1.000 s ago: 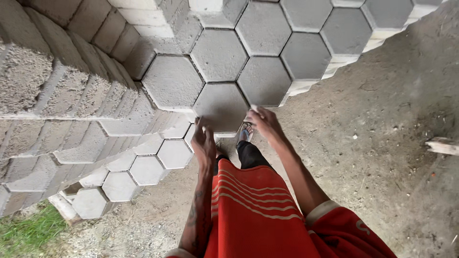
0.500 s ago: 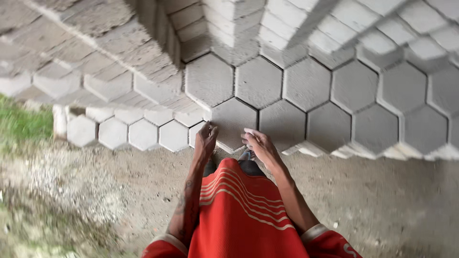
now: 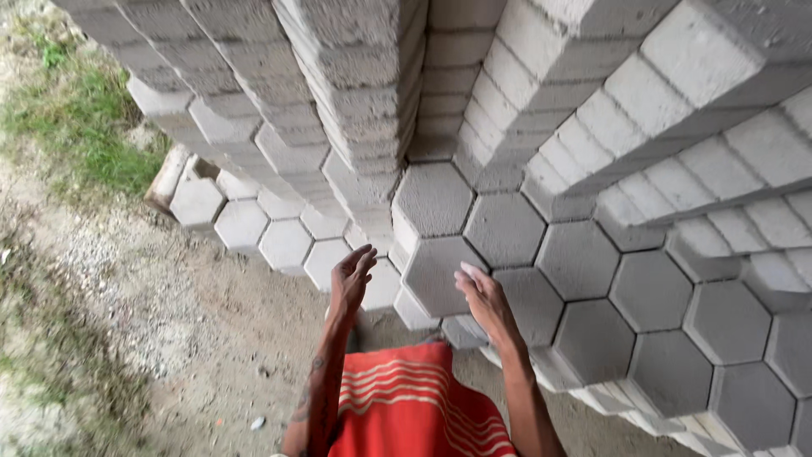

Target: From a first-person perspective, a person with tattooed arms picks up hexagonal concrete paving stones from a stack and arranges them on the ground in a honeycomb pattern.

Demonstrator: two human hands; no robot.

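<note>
Now both hands, left hand [image 3: 351, 275] and right hand [image 3: 484, 298], open and empty, either side of a hexagonal paving block [image 3: 441, 275].

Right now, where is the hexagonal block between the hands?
In the head view, the hexagonal block sits at centre, between the left hand and right hand, against the stacked blocks.

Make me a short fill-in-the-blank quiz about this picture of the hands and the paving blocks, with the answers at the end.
1. The grey paving blocks stacked in front of the person each have ____ sides.
2. The hexagonal block between the two hands is tilted, and the hand touching its lower edge is the ____ one.
3. The left hand is open and holds ____.
4. The striped cloth between the forearms is mainly ____.

Missing words: six; right; nothing; red
</note>
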